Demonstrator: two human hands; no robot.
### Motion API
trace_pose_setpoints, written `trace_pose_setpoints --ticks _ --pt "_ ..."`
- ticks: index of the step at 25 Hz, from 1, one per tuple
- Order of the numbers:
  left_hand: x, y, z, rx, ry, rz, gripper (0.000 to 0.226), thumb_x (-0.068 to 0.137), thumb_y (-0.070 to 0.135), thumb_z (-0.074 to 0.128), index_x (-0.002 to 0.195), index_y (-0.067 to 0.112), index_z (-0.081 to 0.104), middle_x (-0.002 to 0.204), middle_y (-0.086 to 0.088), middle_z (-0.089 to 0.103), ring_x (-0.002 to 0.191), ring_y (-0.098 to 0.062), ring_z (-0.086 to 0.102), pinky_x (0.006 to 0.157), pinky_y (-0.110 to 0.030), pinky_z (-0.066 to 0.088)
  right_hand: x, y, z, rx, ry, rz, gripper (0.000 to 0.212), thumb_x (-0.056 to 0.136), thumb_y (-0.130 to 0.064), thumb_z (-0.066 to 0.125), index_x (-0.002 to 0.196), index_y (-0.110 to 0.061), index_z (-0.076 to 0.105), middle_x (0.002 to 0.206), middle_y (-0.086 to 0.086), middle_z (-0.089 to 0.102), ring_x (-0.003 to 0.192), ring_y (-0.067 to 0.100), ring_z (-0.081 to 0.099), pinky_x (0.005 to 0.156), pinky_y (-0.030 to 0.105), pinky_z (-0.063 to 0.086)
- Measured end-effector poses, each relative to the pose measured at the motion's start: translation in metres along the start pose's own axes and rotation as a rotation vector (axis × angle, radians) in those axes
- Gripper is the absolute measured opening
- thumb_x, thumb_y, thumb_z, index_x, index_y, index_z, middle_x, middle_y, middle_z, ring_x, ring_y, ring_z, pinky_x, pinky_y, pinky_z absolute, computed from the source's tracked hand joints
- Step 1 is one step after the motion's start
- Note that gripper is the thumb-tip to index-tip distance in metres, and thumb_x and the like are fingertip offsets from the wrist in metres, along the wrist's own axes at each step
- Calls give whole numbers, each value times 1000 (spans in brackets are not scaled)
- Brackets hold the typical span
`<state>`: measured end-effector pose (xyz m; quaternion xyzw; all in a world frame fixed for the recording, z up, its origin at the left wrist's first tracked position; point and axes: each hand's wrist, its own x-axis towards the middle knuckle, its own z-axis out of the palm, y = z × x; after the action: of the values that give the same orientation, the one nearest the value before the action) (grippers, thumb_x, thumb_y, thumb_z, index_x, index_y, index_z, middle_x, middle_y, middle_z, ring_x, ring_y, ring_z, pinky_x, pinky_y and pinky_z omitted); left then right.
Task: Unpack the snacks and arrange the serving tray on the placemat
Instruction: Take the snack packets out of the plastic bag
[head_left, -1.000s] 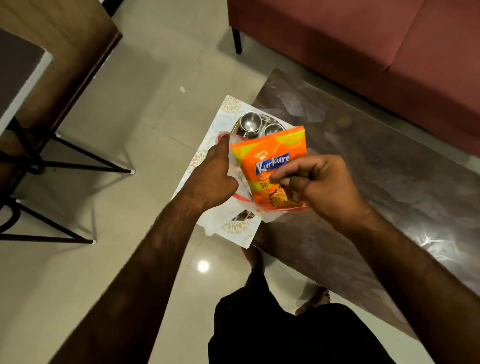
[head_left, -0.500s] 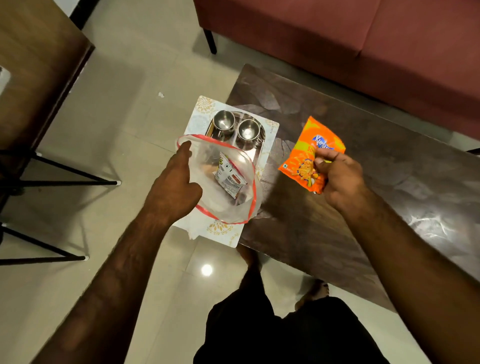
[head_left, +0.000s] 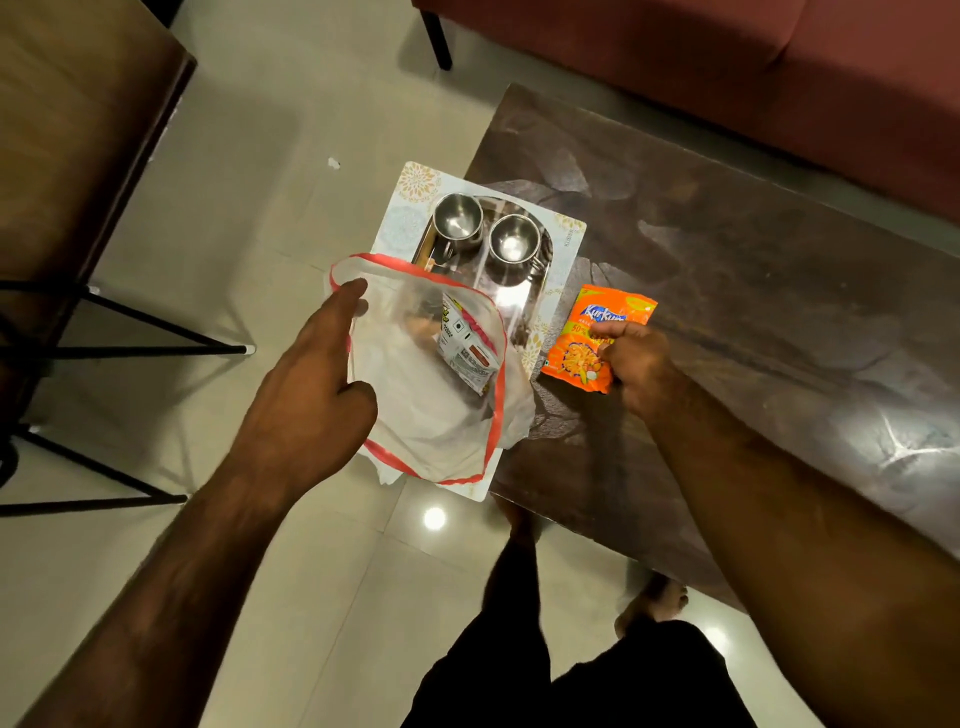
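My left hand (head_left: 306, 400) holds open a clear plastic bag (head_left: 426, 421) with a red rim, above the near end of the placemat. A white snack packet (head_left: 465, 348) lies inside the bag. My right hand (head_left: 636, 364) grips an orange Kurkure packet (head_left: 582, 343) that rests on the dark table just right of the placemat (head_left: 410, 182). A steel serving tray (head_left: 514, 296) lies on the patterned placemat with two steel cups (head_left: 457, 218) at its far end. The bag hides the tray's near part.
The dark glossy table (head_left: 727, 312) stretches to the right. A red sofa (head_left: 727, 67) stands behind it. A wooden table with black metal legs (head_left: 130, 348) is at the left. My legs and feet (head_left: 649, 603) are on the tiled floor below.
My right hand pulled the orange packet out of the bag, carried it right and lowered it onto the table beside the placemat. The left hand kept the bag open.
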<state>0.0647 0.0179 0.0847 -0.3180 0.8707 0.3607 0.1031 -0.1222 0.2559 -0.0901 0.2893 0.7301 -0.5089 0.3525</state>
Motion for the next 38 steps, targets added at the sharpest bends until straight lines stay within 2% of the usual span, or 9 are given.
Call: trace_pose_setpoints --ticks 5,9,12,16,19,24,29,33,38 --pt "0 0 4 5 6 -17 93 76 -6 52 149 44 23 152 21 41 130 -17 49 95 -33 40 21 -1 13 -64 -79 25 46 104 14 40 132 -4 71 126 15 70 72 14 66 53 26 56" --pt "4 4 5 -24 -4 -20 92 76 -5 50 149 43 24 152 23 41 135 -14 45 100 -35 43 3 -4 0 -129 -27 -37 45 100 19 33 104 -3 72 128 24 70 73 23 70 49 23 54" --pt "3 10 5 -39 -2 -4 92 76 -4 50 152 41 24 154 22 40 133 -16 48 100 -33 42 -30 -8 -22 -131 50 -130 42 96 23 37 80 -1 67 108 22 67 42 -3 65 41 14 49" --pt "2 14 7 -44 -6 0 92 76 -4 49 155 37 22 158 16 37 138 -16 44 102 -30 37 -97 -31 -34 -117 126 -386 43 87 26 41 80 0 74 86 16 72 52 -9 62 50 0 42" --pt "-2 19 6 -37 -33 2 93 77 -1 48 157 36 19 162 11 32 144 -15 37 105 -30 36 -166 -64 -29 -78 -52 -661 52 84 23 47 66 -20 70 65 -12 72 59 -6 65 58 7 49" --pt "-12 30 7 -59 -60 35 93 78 3 48 157 37 14 164 10 27 136 -23 47 97 -31 40 -253 -108 7 -388 -432 -1001 41 79 6 52 80 -22 82 79 -17 79 75 -4 72 71 9 54" --pt "-24 35 10 -62 -48 35 93 80 2 50 158 34 11 166 8 24 136 -26 48 99 -33 42 -224 -86 78 -1426 -387 -679 46 98 -17 60 144 -12 58 142 13 62 127 32 64 94 34 52" --pt "-35 32 13 -79 -46 51 92 76 8 46 157 37 12 159 8 34 123 -29 57 95 -36 47 -167 -55 104 -1551 -269 -443 60 99 -22 58 158 -23 44 162 20 31 143 45 46 116 46 47" --pt "-37 20 21 -61 -91 15 93 81 4 49 159 35 7 168 8 19 130 -27 53 93 -28 41 -142 -42 109 -1545 -403 -362 66 96 -28 61 159 -27 45 157 11 47 144 34 49 121 42 44"
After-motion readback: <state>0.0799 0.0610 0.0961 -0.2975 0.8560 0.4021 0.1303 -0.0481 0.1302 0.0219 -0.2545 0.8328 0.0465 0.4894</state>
